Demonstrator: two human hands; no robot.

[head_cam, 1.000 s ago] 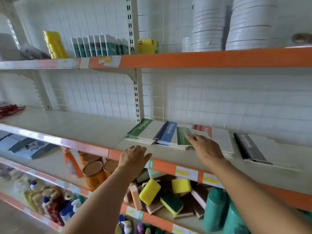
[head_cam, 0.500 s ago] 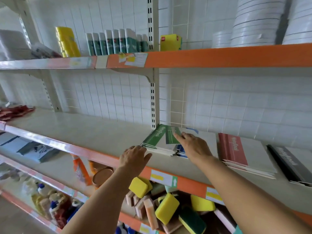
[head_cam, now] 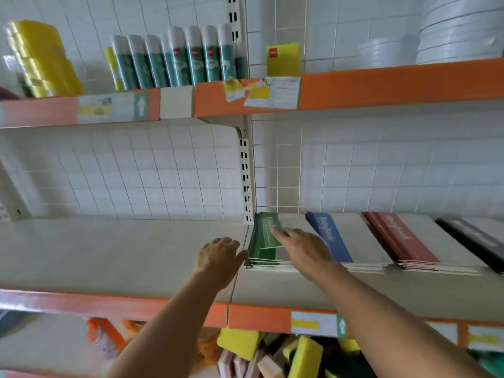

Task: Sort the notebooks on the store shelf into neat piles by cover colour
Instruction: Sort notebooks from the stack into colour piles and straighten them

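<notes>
Piles of notebooks lie side by side on the middle shelf [head_cam: 109, 257]. The green pile [head_cam: 263, 242] is leftmost, against the upright post. Right of it come a blue pile [head_cam: 331, 238], a red pile [head_cam: 401, 238] and a black pile [head_cam: 471, 238] at the frame's right edge. My right hand [head_cam: 302, 248] lies flat on top of the green pile, fingers straight and pointing toward the back wall. My left hand [head_cam: 218, 257] rests on the shelf just left of the green pile, its thumb at the pile's left edge, fingers relaxed.
The upper shelf [head_cam: 354, 85] holds yellow packs [head_cam: 41, 58], green-and-white tubes [head_cam: 177, 58], a yellow box [head_cam: 283, 58] and stacked white bowls [head_cam: 450, 31]. Below the orange shelf lip [head_cam: 259, 319] lie sponges [head_cam: 272, 350]. A slotted upright post [head_cam: 246, 173] stands behind the green pile.
My right hand slid the green notebook left onto the green pile, which now sits squared against the post. The blue pile is uncovered. My left hand came up from the shelf lip to the pile's left side.
</notes>
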